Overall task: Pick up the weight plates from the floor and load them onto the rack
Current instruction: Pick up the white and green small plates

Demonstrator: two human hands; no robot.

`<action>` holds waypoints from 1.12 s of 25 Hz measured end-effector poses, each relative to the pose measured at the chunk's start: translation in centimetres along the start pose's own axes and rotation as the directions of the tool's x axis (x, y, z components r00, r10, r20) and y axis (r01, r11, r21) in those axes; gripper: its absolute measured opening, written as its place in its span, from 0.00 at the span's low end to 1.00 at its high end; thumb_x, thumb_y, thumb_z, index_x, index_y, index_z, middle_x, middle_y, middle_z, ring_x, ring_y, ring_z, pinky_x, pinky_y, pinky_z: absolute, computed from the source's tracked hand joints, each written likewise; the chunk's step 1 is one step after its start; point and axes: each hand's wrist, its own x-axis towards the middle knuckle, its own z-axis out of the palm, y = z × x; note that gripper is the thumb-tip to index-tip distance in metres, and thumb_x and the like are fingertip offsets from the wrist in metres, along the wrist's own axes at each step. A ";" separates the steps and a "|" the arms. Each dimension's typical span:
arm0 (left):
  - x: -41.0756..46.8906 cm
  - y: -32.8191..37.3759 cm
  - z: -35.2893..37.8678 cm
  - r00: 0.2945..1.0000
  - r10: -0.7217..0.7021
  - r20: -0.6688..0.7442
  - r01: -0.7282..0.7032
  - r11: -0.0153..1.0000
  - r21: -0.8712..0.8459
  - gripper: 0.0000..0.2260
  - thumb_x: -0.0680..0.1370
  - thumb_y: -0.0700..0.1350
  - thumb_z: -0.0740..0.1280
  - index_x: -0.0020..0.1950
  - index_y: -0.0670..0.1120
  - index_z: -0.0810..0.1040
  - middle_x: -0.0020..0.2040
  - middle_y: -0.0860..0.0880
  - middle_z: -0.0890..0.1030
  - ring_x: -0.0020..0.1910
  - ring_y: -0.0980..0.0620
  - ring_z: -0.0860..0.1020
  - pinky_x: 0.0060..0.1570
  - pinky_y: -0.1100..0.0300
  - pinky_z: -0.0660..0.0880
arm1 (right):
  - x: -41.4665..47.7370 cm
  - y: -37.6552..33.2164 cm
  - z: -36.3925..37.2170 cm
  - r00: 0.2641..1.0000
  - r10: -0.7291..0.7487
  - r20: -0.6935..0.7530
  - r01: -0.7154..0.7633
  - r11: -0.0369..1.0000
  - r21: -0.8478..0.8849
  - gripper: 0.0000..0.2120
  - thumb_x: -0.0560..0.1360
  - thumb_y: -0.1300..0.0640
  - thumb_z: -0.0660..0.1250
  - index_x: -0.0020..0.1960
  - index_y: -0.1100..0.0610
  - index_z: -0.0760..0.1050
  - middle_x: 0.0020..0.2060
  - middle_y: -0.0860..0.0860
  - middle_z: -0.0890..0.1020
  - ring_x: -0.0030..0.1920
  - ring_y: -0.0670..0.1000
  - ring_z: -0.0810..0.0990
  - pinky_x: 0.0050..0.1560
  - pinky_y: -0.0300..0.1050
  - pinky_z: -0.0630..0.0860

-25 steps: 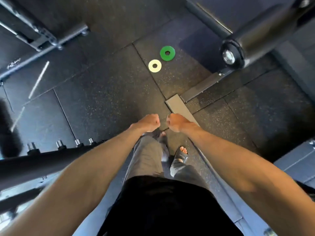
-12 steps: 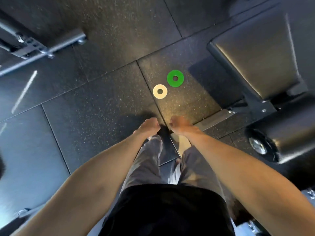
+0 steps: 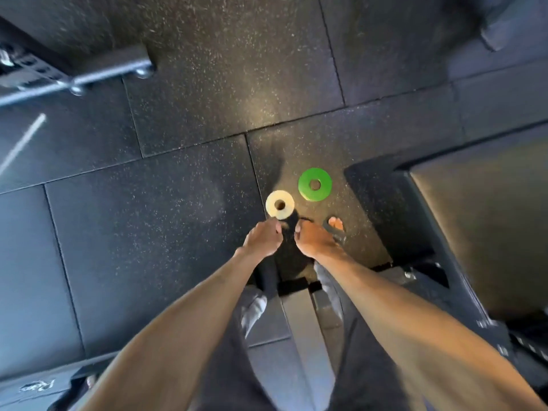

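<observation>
- Lying flat on the rubber floor [image 3: 184,221]: white plate [image 3: 285,200] and green plate [image 3: 305,185], just beside each other, not touching.
- Left hand [image 3: 262,240]: fingers curled under, gripping nothing; just short of the white plate's near edge.
- Right hand [image 3: 315,241]: fingers curled, gripping nothing; beside the left hand, clear of both plates.
- Padded bench [image 3: 480,221]: right of the plates.
- Sandalled foot [image 3: 335,226]: near the green plate.

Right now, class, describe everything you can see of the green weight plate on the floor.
The green plate is a small, bright, smooth-looking ring with a round centre hole. It lies flat on the speckled black floor, just beyond and right of the white plate, with a gap between them. Nothing else touches it.
</observation>
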 end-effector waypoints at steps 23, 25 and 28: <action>39.0 -13.7 25.3 0.957 0.183 -0.227 -0.035 0.846 0.533 0.27 0.74 0.43 0.74 0.70 0.40 0.68 0.70 0.38 0.69 0.69 0.38 0.69 0.66 0.42 0.69 | 43.3 19.1 17.2 0.944 -0.127 -0.305 -0.046 0.864 -0.502 0.42 0.61 0.42 0.80 0.63 0.65 0.67 0.61 0.63 0.70 0.58 0.62 0.72 0.56 0.57 0.70; 39.3 -13.4 24.6 0.943 0.240 -0.230 -0.070 0.821 0.567 0.22 0.75 0.37 0.71 0.67 0.39 0.70 0.67 0.39 0.72 0.67 0.39 0.71 0.64 0.42 0.70 | 43.3 19.0 17.1 0.939 -0.166 -0.301 -0.022 0.845 -0.534 0.37 0.66 0.45 0.79 0.62 0.66 0.68 0.58 0.61 0.72 0.56 0.60 0.72 0.56 0.56 0.70; 38.6 -13.2 24.3 0.953 0.256 -0.161 -0.123 0.813 0.569 0.22 0.79 0.33 0.61 0.72 0.37 0.62 0.71 0.37 0.66 0.70 0.38 0.66 0.69 0.41 0.65 | 42.5 18.6 16.5 0.943 -0.171 -0.286 -0.006 0.850 -0.527 0.30 0.70 0.50 0.76 0.62 0.65 0.68 0.56 0.59 0.74 0.55 0.59 0.74 0.56 0.54 0.71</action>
